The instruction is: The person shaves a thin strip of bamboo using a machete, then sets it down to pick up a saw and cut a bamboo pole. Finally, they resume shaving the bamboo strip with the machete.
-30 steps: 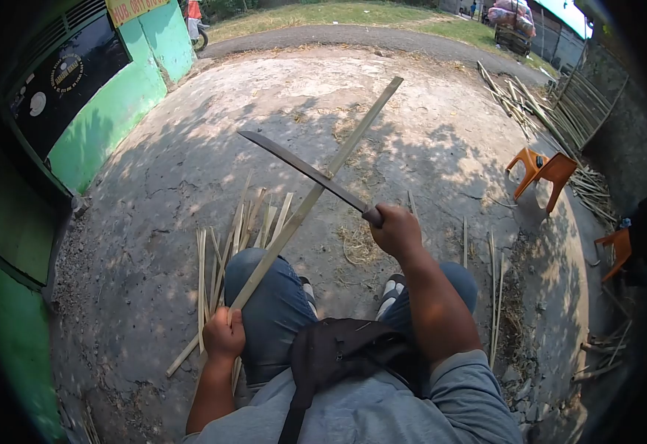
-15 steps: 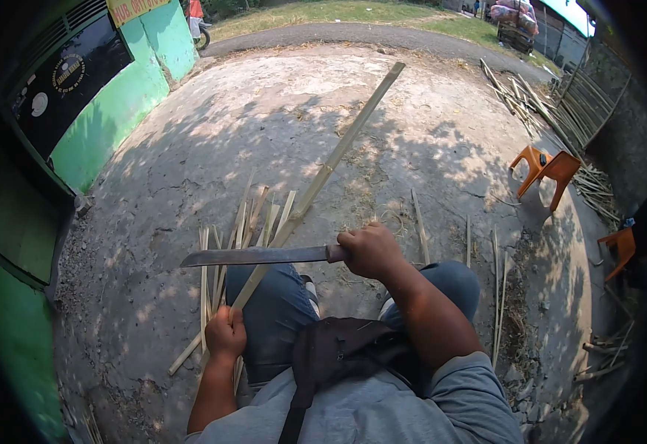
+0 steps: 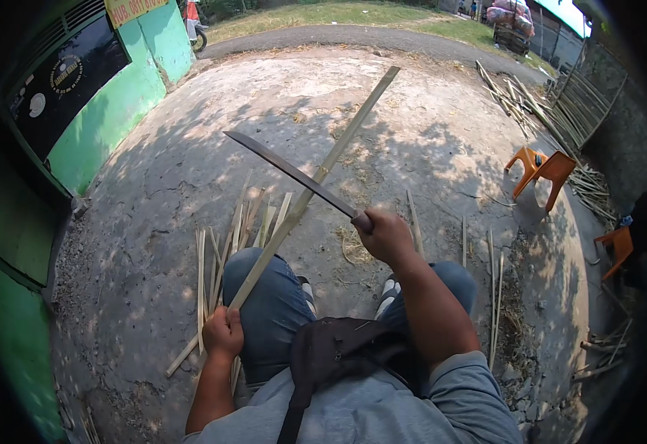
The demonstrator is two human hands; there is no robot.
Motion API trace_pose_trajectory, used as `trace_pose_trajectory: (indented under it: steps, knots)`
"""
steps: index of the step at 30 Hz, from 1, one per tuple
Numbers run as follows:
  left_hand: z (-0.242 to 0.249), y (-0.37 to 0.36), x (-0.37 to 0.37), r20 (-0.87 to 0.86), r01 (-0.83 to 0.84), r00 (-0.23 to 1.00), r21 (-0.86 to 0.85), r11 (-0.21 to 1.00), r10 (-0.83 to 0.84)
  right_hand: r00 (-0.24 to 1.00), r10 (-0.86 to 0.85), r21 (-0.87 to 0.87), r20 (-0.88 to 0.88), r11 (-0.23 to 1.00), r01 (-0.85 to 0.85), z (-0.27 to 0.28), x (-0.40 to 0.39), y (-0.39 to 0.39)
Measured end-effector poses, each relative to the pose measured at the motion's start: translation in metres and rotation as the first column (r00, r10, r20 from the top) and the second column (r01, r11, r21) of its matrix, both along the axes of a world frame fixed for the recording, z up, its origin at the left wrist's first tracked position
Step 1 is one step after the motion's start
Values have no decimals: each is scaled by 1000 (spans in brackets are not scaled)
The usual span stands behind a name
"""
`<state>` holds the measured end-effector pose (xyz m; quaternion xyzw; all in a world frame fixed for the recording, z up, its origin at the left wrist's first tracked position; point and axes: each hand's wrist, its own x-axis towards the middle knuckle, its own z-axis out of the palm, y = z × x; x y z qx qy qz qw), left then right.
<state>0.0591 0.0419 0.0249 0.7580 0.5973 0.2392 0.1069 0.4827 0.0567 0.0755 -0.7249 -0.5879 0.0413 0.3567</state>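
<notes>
My left hand [image 3: 223,332] is closed around the lower end of a long split bamboo strip [image 3: 353,127], which slants up and away to the right past my left knee. In my right hand [image 3: 387,235] is the wooden handle of a machete [image 3: 275,160]. Its dark blade points up and to the left, and crosses over the strip a little below the strip's node. Beside my left leg, several thinner bamboo strips [image 3: 203,285] lie on the ground, partly hidden behind my knee and left arm.
More strips [image 3: 493,296] lie right of my right knee. Two orange plastic chairs [image 3: 555,176] stand at the right, near heaped bamboo [image 3: 512,103]. A green wall [image 3: 101,140] runs along the left. A black bag [image 3: 338,348] sits at my waist on cracked concrete [image 3: 146,296].
My right hand has moved a little forward and right, swinging the machete from nearly level to tip-up, farther along the strip. My left hand keeps its hold, almost still.
</notes>
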Motion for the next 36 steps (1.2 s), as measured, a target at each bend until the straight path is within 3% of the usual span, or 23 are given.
trace_pose_trajectory:
  steps: [3, 7, 11, 14, 18, 21, 27, 31, 36]
  knots:
    - [-2, 0, 1, 37, 3, 999, 16, 1000, -4, 992, 125, -4, 24, 992, -125, -5, -7, 0]
    - [3, 0, 2, 10, 16, 1000, 8, 1000, -16, 902, 302, -66, 308, 953, -297, -11, -16, 0]
    - [0, 2, 3, 57, 50, 997, 84, 995, -55, 864, 322, -24, 387, 940, -339, -5, -19, 0]
    - [1, 1, 2, 88, 67, 993, 76, 995, -73, 903, 266, -14, 338, 960, -278, -3, -7, 3]
    - [7, 1, 4, 34, 70, 997, 80, 994, -73, 983, 43, -1, 179, 999, -43, -7, 13, 11]
    - [8, 0, 5, 7, 60, 998, 120, 991, -61, 985, 33, -42, 167, 999, -26, -4, 11, 8]
    - [4, -2, 4, 80, 40, 996, 64, 997, -45, 976, 146, 7, 161, 989, -149, -4, -7, 2]
    - [5, 1, 5, 47, 58, 997, 103, 993, -63, 887, 298, 36, 351, 943, -331, -12, -20, -1]
    - [10, 0, 5, 61, 64, 996, 71, 995, -69, 871, 300, -16, 390, 947, -320, -3, -21, 1]
